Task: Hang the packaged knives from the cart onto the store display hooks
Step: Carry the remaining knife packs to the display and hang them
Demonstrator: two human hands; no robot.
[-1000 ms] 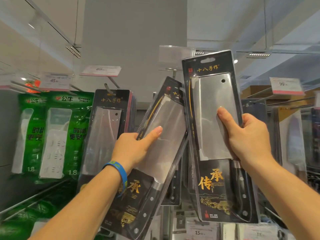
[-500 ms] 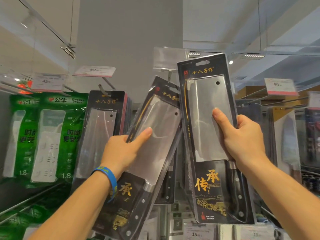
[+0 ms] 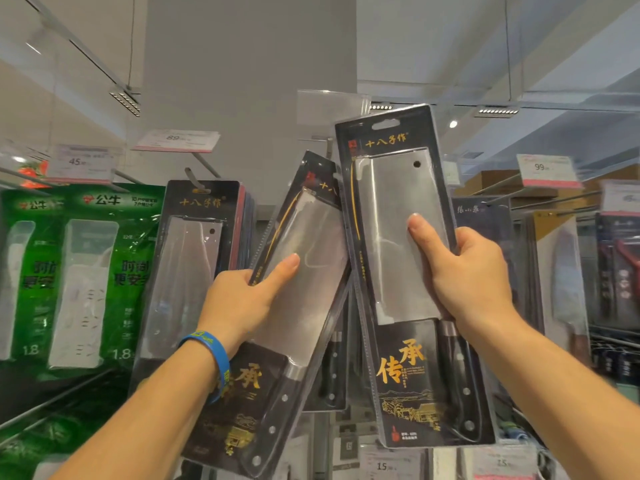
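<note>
Gripping upright cleaver pack point(image 3: 398, 209) in right hand point(image 3: 465, 271), centre-right of frame; hang slot point(image 3: 385, 125) on top, just right of hook point(image 3: 328, 147) at upper centre. Gripping second pack point(image 3: 308, 282) in left hand point(image 3: 239, 299), tilted, top leaning toward same hook. Likely shift cleaver pack left.

Two raised hands each hold a packaged cleaver in front of a store display. The left hand point(image 3: 242, 299), with a blue wristband point(image 3: 211, 358), grips the left pack point(image 3: 304, 306) by its edge, thumb across the clear blister. This pack tilts, its top toward 1 o'clock. The right hand point(image 3: 467, 282) grips the right pack point(image 3: 398, 271), which is upright with its hang slot at 12 o'clock. The right pack overlaps the left one in front. At 9 o'clock a hung pack point(image 3: 194, 258) sits on a hook point(image 3: 194, 178), beside green packs point(image 3: 86, 271). Price tags point(image 3: 176, 140) reading 45, 89 and 99 span 10 to 2 o'clock. A grey pillar point(image 3: 249, 81) rises at 12 o'clock.
</note>
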